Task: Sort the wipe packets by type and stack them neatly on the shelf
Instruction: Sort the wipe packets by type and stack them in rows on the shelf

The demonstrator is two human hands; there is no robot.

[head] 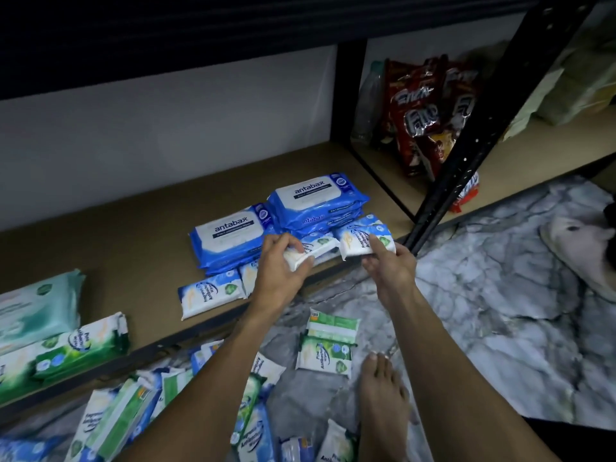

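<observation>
— What's nearest you?
— A heap of loose wipe packets (200, 411) on the marbled floor (500, 295), beside a bare foot (383, 395). Two green packets (328, 345) lie apart, just past the toes.
— And the hands?
— Both are at the shelf board (133, 235), at its front edge. The left hand (283, 265) has its fingers curled round a small blue-and-white packet (310, 251). The right hand (388, 261) pinches a matching packet (363, 241), thumb on top and fingers beneath. The two are nearly end to end.
— Behind them?
— A stack of blue antabax packs (316, 201), with a single antabax pack (230, 238) to its left. A small packet on the shelf (211, 295) lies near the edge. Green shelf packets (66, 348) sit far left.
— Further back?
— Red snack bags (423, 111) in the next bay.
</observation>
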